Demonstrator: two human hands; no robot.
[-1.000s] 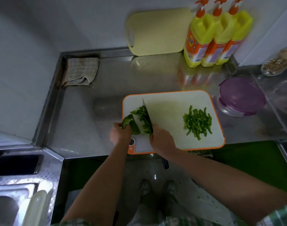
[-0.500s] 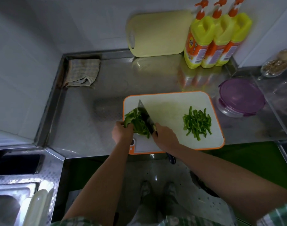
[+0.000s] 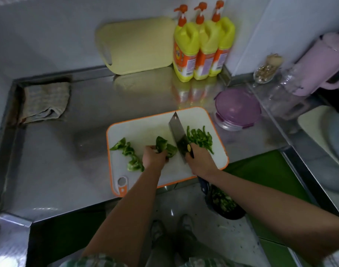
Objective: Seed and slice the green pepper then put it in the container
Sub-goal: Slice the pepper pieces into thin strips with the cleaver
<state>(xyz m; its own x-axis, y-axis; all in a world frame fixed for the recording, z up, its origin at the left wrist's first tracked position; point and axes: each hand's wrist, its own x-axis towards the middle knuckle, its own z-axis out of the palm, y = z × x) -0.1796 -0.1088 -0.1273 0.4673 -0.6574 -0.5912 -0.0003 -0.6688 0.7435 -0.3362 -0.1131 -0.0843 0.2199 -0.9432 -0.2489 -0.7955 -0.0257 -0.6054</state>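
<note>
Since the earlier frame, the cleaver (image 3: 179,134) is swinging right toward the sliced strips (image 3: 200,138), right hand (image 3: 200,162) clamped on its handle. Left hand (image 3: 154,158), fingers closed, is pinning a pepper piece (image 3: 165,147) mid-cutting board (image 3: 139,130). Unsliced pieces (image 3: 129,154) are waiting near the board's left edge; the lidded container (image 3: 237,108) is sitting beside its far-right corner, seemingly unfilled.

The brushed stainless-steel table (image 3: 72,147) is glossy, mirroring the three shiny yellow plastic pump bottles (image 3: 202,49). The white orange-rimmed plastic cutting board (image 3: 145,130) looks smooth and matt. The broad cleaver blade (image 3: 177,130) is dull grey metal. The folded checked dishcloth (image 3: 45,102) is coarse woven fabric. The purple-lidded container (image 3: 237,108) is translucent plastic.
</note>
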